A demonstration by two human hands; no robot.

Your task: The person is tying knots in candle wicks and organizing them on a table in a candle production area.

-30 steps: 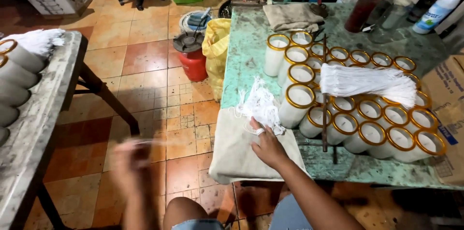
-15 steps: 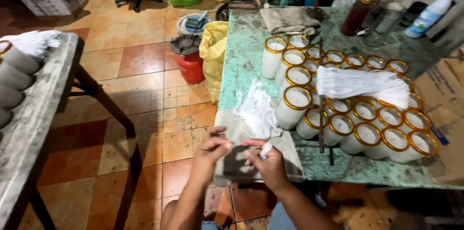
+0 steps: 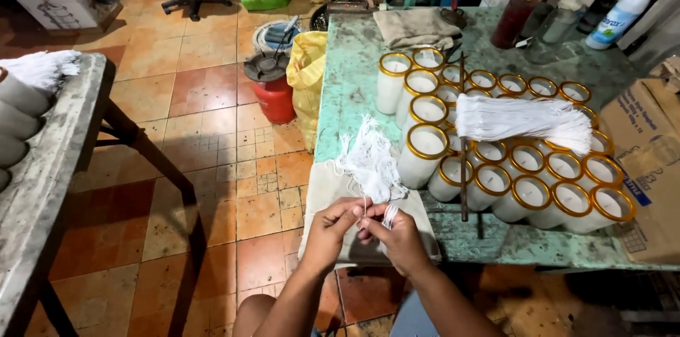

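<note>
white wick strings (image 3: 370, 163): a loose, tangled pile of thin white cotton strands, lying on a beige cloth (image 3: 322, 195) at the near left edge of the green table, just beside the nearest gold-rimmed candle glass (image 3: 423, 156). several strands stick up from the pile at its top. a few strands (image 3: 389, 215) are drawn out of the pile toward the near edge; they are pinched between the fingertips of the left hand (image 3: 333, 227) and the right hand (image 3: 397, 234), which meet over the cloth
</note>
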